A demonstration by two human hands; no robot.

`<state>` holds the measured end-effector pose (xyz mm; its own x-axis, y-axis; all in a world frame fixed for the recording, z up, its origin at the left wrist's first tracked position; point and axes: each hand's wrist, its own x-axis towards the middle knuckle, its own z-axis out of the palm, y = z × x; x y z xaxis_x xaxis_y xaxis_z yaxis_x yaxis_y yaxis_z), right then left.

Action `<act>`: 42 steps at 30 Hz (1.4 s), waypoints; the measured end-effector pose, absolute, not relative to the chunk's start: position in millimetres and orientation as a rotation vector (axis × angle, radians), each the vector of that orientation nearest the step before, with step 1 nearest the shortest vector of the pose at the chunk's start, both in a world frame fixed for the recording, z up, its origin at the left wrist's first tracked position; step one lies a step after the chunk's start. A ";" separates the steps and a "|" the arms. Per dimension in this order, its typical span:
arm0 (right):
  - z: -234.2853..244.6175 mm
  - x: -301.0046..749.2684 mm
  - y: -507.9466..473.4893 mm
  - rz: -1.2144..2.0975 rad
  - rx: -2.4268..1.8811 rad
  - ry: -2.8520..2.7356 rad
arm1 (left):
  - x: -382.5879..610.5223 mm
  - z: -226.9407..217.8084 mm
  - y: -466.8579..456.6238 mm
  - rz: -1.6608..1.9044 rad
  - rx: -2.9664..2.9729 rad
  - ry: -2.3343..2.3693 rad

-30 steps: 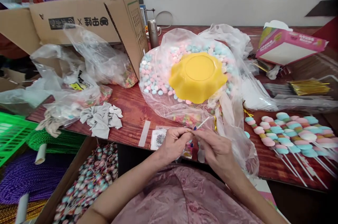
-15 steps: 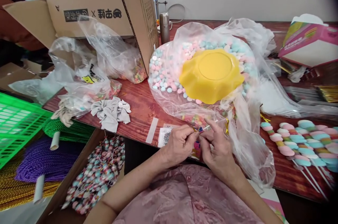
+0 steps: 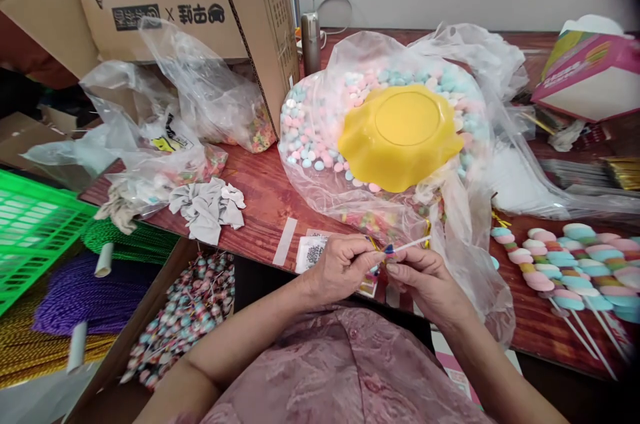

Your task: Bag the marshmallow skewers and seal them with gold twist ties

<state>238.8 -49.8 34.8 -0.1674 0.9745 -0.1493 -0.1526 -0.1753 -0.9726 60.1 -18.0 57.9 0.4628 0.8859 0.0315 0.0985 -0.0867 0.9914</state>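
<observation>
Close to the table's front edge, my left hand (image 3: 343,265) pinches the near end of a thin white stick (image 3: 414,244), where a small dark-blue piece (image 3: 389,250) shows. From the other side, my right hand (image 3: 425,281) closes thumb and fingers on the same end, just under the stick. The stick points up to the right. Fingers partly hide what is joined there. Beyond the hands, a clear plastic bag (image 3: 313,192) holds pink, blue and white candies (image 3: 303,137), with a yellow scalloped bowl (image 3: 400,137) upside down on it.
Skewers of stacked candies (image 3: 575,271) lie at right. A cardboard box (image 3: 175,17), bags of small candies (image 3: 260,134) and a crumpled grey cloth (image 3: 207,207) are at left. Below stand a green basket (image 3: 40,231), purple cords (image 3: 85,294) and a bin of candy strings (image 3: 185,317).
My right hand has turned, its raised index finger now bent down beside the stick. The stick has shifted right and shows more of its length. The view has tilted slightly.
</observation>
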 end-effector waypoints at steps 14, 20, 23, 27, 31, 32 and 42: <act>78.5 263.6 -63.5 0.231 -0.407 -2.387 | 45.7 93.7 -7.2 -0.175 0.892 0.544; 83.5 255.4 -64.0 0.419 -0.440 -2.462 | 46.4 87.4 -11.7 -0.289 0.989 0.496; 89.9 250.1 -62.2 0.282 -0.397 -2.550 | 44.6 82.5 -4.9 -0.216 1.056 0.440; 95.4 243.8 -59.7 -0.040 -0.395 -2.574 | 30.8 91.6 19.8 -0.160 1.316 0.454; 86.6 242.9 -46.9 -0.170 -0.533 -2.619 | 23.1 128.2 16.8 -0.003 2.009 0.714; 83.7 243.7 -40.6 -0.162 -0.595 -2.604 | 24.8 136.6 7.9 0.142 2.206 0.799; 81.6 207.7 -46.0 1.519 -1.027 -1.257 | 35.6 81.2 -21.0 0.712 1.724 0.866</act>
